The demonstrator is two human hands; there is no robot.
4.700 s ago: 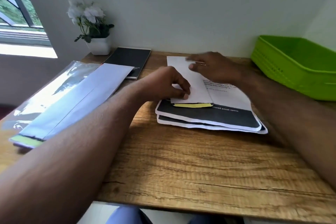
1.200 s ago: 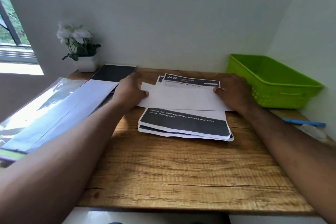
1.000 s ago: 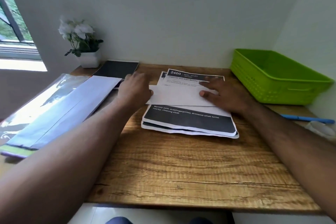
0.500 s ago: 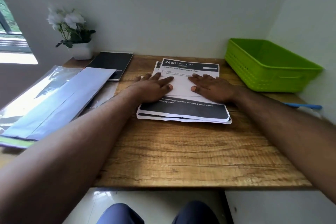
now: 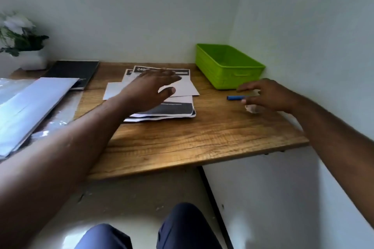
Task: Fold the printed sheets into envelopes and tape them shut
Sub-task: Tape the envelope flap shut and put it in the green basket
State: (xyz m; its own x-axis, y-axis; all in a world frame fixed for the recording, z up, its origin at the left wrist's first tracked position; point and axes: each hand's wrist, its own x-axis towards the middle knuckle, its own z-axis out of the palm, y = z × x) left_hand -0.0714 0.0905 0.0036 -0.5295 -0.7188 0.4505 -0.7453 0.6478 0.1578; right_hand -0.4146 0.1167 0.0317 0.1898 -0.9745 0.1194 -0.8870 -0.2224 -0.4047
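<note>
One envelope (image 5: 183,89) lay flat on the stack of printed sheets (image 5: 172,108) mid-desk, seemingly filled but untaped; the left hand (image 5: 150,89) hovered spread above it; the right hand (image 5: 267,95), fingers apart, reached the blue pen-like tool (image 5: 234,98); more sheets awaited folding.

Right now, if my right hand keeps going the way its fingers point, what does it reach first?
Probably the blue pen: the right hand points left along the desk, fingertips apparently just short of its near end. Depth is unclear.

home study corner, wooden desk (image 5: 182,143) against white wall, potted flowers (image 5: 22,46), notebook (image 5: 72,70), green basket (image 5: 228,66)
</note>
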